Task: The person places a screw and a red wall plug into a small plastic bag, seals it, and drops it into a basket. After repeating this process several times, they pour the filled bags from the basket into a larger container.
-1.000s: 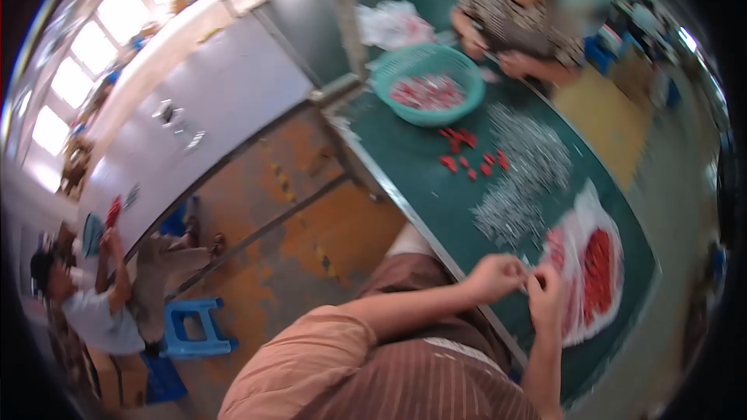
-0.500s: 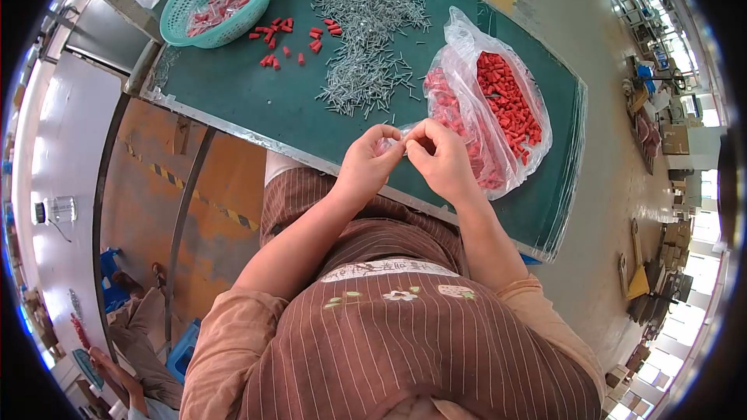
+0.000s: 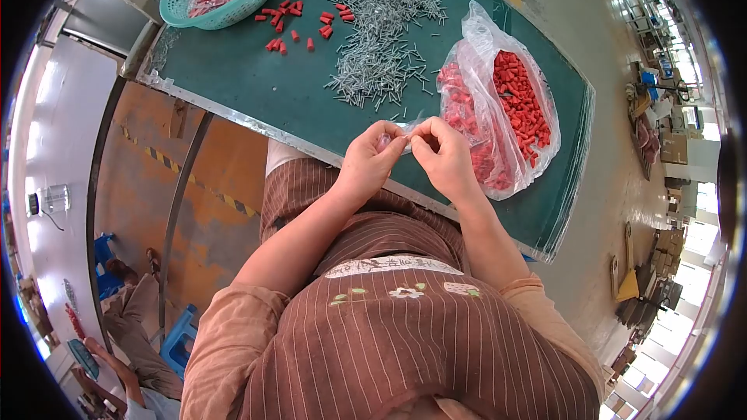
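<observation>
My left hand [image 3: 369,160] and my right hand [image 3: 445,157] meet fingertip to fingertip just over the table's near edge. Both are closed in a pinch on a small clear plastic bag [image 3: 409,124], part of which shows behind the fingers. Something pinkish shows through the left fingers; its shape is hidden. Close beyond the right hand lies a large clear bag [image 3: 484,70] of red plastic plugs [image 3: 520,101]. Past the left hand spreads a heap of grey metal screws [image 3: 381,27]. Several loose red plugs [image 3: 282,15] lie left of the heap.
A turquoise plastic basket [image 3: 175,8] holding bagged red pieces stands at the table's far left. The green table [image 3: 226,70] has a metal-edged front rim. Blue stools [image 3: 180,342] and a seated person's hand [image 3: 109,358] are at lower left.
The view has shifted slightly, so the table's contents sit a little higher and further right. Both hands stay pinched together, and more of the clear plastic bag shows behind them.
</observation>
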Tool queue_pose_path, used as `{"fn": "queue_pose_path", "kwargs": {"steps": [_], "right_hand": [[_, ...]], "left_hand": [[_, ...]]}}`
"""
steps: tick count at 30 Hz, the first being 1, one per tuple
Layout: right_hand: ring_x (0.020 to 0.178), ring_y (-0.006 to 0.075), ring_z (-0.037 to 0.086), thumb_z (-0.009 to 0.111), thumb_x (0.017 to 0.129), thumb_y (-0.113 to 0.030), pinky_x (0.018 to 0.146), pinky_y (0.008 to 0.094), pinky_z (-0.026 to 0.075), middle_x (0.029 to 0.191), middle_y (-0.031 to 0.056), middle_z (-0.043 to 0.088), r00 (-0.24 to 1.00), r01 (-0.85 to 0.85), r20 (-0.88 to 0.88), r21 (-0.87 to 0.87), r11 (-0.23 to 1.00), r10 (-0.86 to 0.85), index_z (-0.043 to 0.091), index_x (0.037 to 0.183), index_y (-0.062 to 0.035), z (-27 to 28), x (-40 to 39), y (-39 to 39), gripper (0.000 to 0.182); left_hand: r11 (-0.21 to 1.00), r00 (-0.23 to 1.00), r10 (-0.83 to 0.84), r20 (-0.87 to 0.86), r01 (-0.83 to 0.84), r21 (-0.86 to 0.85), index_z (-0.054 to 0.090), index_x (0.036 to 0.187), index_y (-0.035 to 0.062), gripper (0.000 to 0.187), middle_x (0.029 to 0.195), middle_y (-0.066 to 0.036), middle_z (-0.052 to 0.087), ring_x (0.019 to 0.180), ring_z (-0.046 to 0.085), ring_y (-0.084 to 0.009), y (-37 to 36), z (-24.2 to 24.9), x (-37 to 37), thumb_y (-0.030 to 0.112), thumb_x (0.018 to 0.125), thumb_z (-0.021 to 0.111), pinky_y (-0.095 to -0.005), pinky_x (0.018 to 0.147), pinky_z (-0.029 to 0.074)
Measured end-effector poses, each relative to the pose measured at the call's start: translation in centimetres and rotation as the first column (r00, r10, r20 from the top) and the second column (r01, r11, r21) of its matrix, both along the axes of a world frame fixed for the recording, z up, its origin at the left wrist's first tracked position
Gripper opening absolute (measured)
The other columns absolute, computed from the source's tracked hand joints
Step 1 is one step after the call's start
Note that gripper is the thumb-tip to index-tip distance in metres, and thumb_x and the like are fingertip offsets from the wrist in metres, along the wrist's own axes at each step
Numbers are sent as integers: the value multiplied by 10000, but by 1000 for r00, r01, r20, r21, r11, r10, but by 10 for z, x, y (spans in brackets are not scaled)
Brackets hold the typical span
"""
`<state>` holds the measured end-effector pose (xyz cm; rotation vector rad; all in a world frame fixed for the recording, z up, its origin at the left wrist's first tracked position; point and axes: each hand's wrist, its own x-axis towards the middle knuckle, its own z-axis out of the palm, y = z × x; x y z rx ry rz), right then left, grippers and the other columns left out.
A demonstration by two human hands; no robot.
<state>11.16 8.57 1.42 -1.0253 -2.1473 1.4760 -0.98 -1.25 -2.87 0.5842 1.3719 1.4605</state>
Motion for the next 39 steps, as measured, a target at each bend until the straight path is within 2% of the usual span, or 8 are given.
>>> {"fn": "queue_pose_path", "kwargs": {"steps": [2, 5, 8, 10, 12, 21, 33, 39], "right_hand": [[721, 143, 619, 599, 857, -95, 666, 300, 491, 786, 101, 660, 1000, -9, 8, -1, 1000, 9, 596, 908, 11, 5, -3, -3, 117], [722, 139, 620, 594, 859, -93, 674, 306, 496, 796, 101, 665, 998, -64, 34, 70, 995, 62, 606, 912, 14, 3, -6, -12, 120], [735, 165, 636, 598, 863, -99, 690, 318, 502, 810, 118, 670, 986, -160, -46, -50, 986, 158, 622, 925, 11, -9, -6, 4, 129], [827, 291, 663, 639, 847, -162, 730, 361, 512, 896, 168, 678, 979, -114, 180, 113, 987, 93, 642, 953, 9, -5, -15, 23, 201], [876, 326, 652, 651, 835, -197, 746, 404, 518, 926, 166, 667, 958, -157, 280, 344, 926, 58, 647, 961, -4, -20, -32, 40, 230], [828, 348, 635, 586, 794, -95, 738, 441, 531, 858, 168, 631, 869, -397, 495, 711, 580, -12, 602, 811, -7, -56, -67, 59, 90], [768, 306, 629, 627, 758, -99, 684, 426, 506, 785, 112, 620, 829, -489, 556, 671, 557, 58, 590, 798, -45, -49, -54, 90, 77], [802, 305, 639, 621, 743, -113, 702, 429, 509, 794, 109, 635, 832, -486, 531, 557, 673, 161, 609, 767, -55, -31, -44, 85, 64]], "left_hand": [[998, 998, 48, 27, -47, -31, 548, 969, 49, 95, 656, 50, 476, 503, 406, -16, 1, 2, -1, 140, 957, 571, -193, 432, 307], [989, 964, 134, -229, -144, -28, 572, 942, 30, 99, 648, -20, 540, 575, 481, -88, 3, -5, 0, 115, 900, 599, -270, 540, 422], [987, 954, 152, -259, -161, -12, 543, 960, 31, 66, 684, 15, 560, 529, 444, -29, 1, -10, -5, 94, 942, 544, -211, 466, 361], [976, 935, 213, -283, -216, 22, 577, 936, 28, 96, 648, -38, 553, 563, 480, -90, -2, -13, -13, 115, 900, 595, -276, 537, 419], [970, 908, 232, -348, -243, 11, 602, 913, 27, 108, 629, -63, 547, 577, 493, -121, -8, -9, -22, 123, 874, 628, -306, 570, 445], [966, 884, 161, -439, -232, -114, 630, 900, 9, 117, 686, 2, 584, 631, 472, -60, -20, 9, -37, 122, 875, 653, -244, 589, 421], [966, 880, 155, -450, -231, -119, 644, 881, 9, 123, 662, 2, 584, 621, 498, -64, -20, 8, -38, 120, 847, 687, -243, 577, 428], [967, 890, 156, -428, -225, -117, 645, 878, 6, 128, 656, 5, 582, 618, 503, -61, -19, 2, -37, 124, 850, 686, -243, 570, 430]]}}
